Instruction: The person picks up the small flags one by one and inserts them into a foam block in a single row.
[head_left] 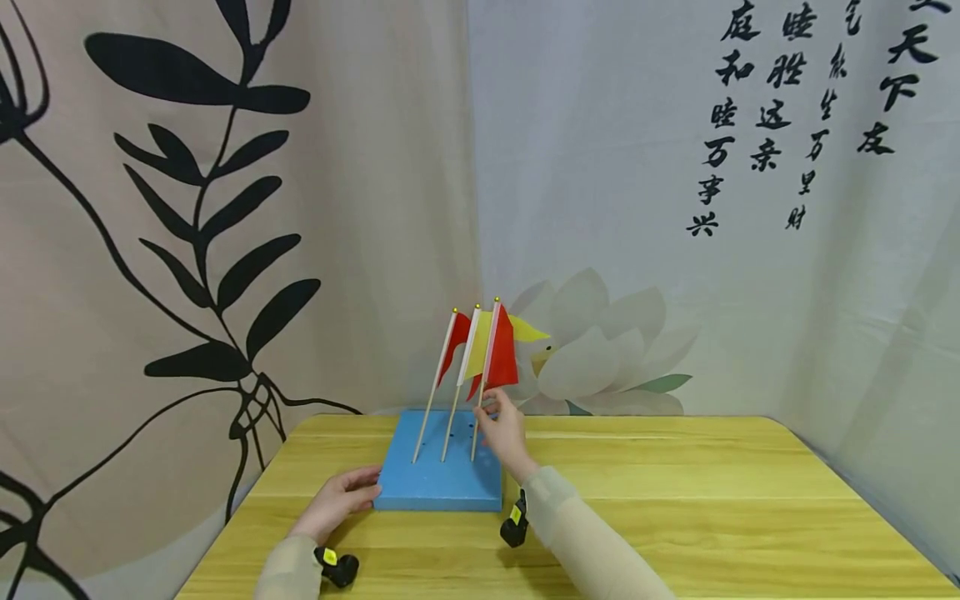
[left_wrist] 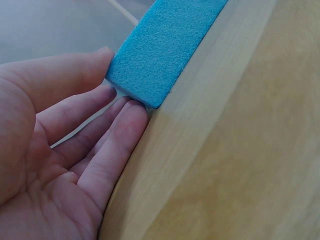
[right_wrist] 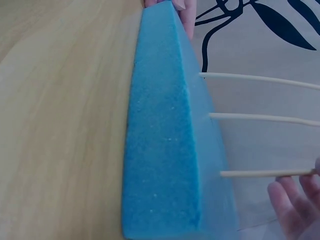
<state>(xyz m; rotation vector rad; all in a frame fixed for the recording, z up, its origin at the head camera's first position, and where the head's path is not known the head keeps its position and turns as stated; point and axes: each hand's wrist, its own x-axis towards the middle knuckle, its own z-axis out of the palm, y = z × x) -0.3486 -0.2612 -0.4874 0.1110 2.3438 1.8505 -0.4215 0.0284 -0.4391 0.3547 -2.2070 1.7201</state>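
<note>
A blue foam board (head_left: 442,490) lies flat on the wooden table, with three small flags standing tilted in its top. From left to right come a red flag (head_left: 456,333), a yellow flag (head_left: 477,350) and another red flag (head_left: 505,354), the last overlapping the yellow one. My right hand (head_left: 506,433) pinches the thin wooden stick (right_wrist: 250,174) of the rightmost flag, below its cloth. At the board's left side, near the front corner, my left hand (head_left: 341,502) rests its fingertips against the foam, the thumb (left_wrist: 97,67) by the upper edge.
Small dark holes (head_left: 452,435) show in the board behind the sticks. The wooden table (head_left: 675,500) extends far to the right. Behind it hangs a pale curtain (head_left: 390,208) with printed black leaves, a lotus and writing. Each wrist wears a small black camera (head_left: 514,525).
</note>
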